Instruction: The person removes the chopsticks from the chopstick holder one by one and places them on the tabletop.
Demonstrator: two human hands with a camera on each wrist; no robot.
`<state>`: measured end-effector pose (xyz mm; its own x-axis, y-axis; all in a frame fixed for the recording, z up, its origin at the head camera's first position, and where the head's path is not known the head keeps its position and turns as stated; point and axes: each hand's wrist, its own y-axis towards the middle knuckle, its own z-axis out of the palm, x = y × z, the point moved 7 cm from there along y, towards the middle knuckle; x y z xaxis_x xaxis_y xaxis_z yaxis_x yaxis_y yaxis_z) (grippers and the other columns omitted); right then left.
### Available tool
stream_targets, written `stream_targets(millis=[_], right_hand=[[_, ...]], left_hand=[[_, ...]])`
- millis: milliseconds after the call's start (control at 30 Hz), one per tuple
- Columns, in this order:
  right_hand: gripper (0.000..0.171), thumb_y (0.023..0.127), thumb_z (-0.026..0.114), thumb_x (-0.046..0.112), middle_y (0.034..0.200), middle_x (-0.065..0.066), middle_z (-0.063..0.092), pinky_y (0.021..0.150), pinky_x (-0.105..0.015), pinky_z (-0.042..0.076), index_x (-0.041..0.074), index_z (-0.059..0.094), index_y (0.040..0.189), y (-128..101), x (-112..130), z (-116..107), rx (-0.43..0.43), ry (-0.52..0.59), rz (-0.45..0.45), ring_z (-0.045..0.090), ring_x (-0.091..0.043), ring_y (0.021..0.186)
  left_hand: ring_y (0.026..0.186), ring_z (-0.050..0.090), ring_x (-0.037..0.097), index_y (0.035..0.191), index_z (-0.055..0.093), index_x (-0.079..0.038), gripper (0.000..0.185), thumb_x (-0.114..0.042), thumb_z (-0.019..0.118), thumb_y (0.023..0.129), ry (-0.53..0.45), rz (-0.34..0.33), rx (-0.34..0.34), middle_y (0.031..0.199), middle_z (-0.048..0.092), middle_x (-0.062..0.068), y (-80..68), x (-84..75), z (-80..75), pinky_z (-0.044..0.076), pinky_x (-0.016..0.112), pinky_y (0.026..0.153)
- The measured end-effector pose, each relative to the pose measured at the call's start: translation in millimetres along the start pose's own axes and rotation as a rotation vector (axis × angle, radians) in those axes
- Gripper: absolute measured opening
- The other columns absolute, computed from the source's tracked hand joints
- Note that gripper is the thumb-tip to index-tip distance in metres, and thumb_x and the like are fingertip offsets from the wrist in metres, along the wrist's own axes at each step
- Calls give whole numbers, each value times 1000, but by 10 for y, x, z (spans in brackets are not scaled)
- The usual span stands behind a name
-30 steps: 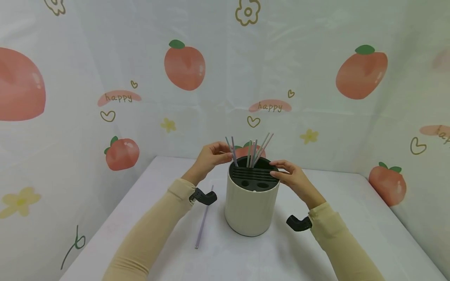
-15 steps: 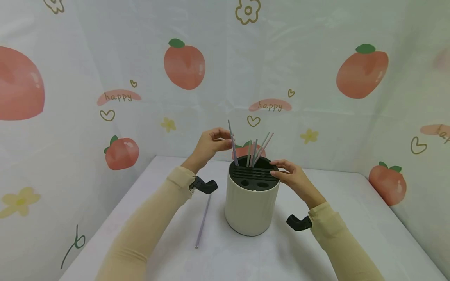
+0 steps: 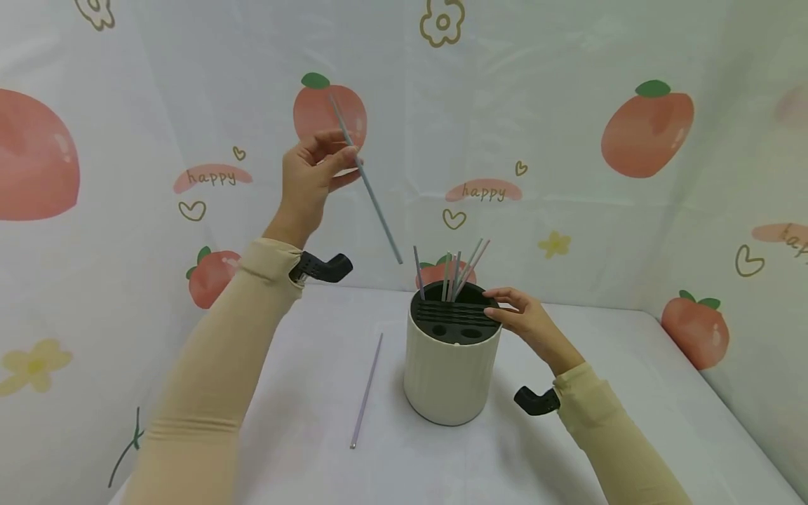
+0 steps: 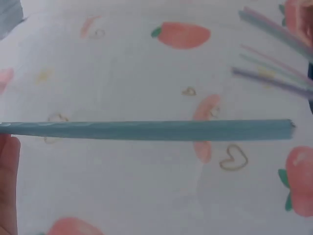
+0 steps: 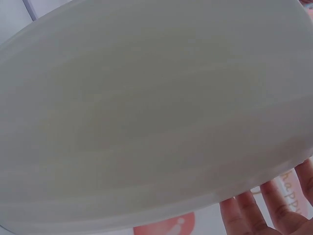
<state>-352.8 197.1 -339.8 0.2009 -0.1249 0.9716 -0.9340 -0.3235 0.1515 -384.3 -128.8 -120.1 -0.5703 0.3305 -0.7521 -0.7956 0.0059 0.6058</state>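
My left hand is raised high at the left and pinches a grey-blue straw that slants down to the right, clear of the holder. In the left wrist view this straw runs across the frame. A cream ribbed holder with a black slotted insert stands mid-table, and several straws stick up from its back. My right hand rests on the holder's right rim, fingers nearly straight. The right wrist view is filled by the holder's wall, with my fingertips at the lower right.
A lilac straw lies on the white table left of the holder. A peach-print curtain closes in the back and both sides of the table.
My left hand has pulled one straw up out of the holder and lifted it high to the left. The right hand has stayed on the rim.
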Motion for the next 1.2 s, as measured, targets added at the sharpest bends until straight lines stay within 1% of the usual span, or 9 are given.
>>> stream_targets(millis=[100, 233, 400, 500, 600, 733, 833, 1000, 1200], right_hand=[[43, 95, 62, 14, 136, -18, 43, 93, -16, 48, -2, 48, 132, 2, -5, -2, -2, 0, 2, 56, -7, 109], [43, 94, 63, 14, 133, -13, 46, 92, -17, 49, -1, 49, 131, 6, -19, 0, -5, 6, 4, 57, -7, 109], [41, 94, 64, 13, 132, -13, 47, 91, -17, 49, -1, 50, 129, 3, -32, 7, -3, 8, 3, 58, -7, 107], [40, 94, 63, 13, 131, -13, 47, 91, -17, 49, -1, 51, 129, -5, -26, 14, -5, 8, 3, 58, -6, 106], [39, 93, 63, 12, 129, -10, 48, 91, -17, 49, 0, 51, 128, -9, -19, 26, -5, 16, 1, 58, -6, 106], [40, 93, 64, 12, 130, -11, 48, 91, -18, 49, -1, 51, 129, -12, -14, 32, -5, 10, 5, 58, -6, 106], [41, 93, 64, 13, 131, -13, 47, 91, -17, 48, -1, 51, 129, -6, -20, 23, -6, -3, 9, 57, -6, 107], [42, 93, 64, 13, 133, -15, 46, 92, -17, 48, -1, 50, 130, 8, -32, 1, -11, -12, 14, 57, -6, 108], [44, 93, 64, 14, 134, -15, 46, 93, -17, 47, -3, 49, 131, 10, -12, -9, -13, -22, 15, 56, -6, 109]], left_hand=[[75, 69, 15, 98, 68, -7, 14, -2, 71, 86, 36, -51, -38, 85, 66, 4, -74, 167, -247, 61, 30, 74], [77, 69, 12, 102, 68, -11, 16, -4, 69, 88, 141, -220, -40, 85, 67, -1, -330, 671, -614, 60, 26, 72], [78, 66, 8, 123, 59, 1, 31, -7, 64, 93, 379, -483, 33, 87, 67, -6, -855, 1495, -1064, 59, 22, 74], [84, 67, 13, 132, 52, 8, 42, -9, 62, 94, 492, -605, 90, 99, 70, 6, -1204, 1905, -1282, 58, 22, 75], [92, 67, 22, 130, 54, 8, 43, -12, 64, 94, 560, -707, 102, 113, 67, 19, -1505, 2176, -1442, 58, 23, 77], [88, 65, 20, 125, 59, 8, 38, -10, 66, 92, 621, -820, 70, 109, 68, 19, -1800, 2380, -1561, 59, 25, 75], [81, 64, 14, 121, 62, 7, 35, -7, 68, 90, 659, -857, 56, 102, 69, 14, -1933, 2466, -1605, 59, 24, 71], [78, 61, 13, 117, 64, 8, 32, -5, 69, 87, 673, -874, 53, 96, 68, 12, -2030, 2562, -1634, 58, 24, 67], [74, 62, 13, 112, 67, 5, 30, -7, 73, 85, 722, -885, 36, 92, 67, 10, -2039, 2620, -1635, 58, 22, 66]])
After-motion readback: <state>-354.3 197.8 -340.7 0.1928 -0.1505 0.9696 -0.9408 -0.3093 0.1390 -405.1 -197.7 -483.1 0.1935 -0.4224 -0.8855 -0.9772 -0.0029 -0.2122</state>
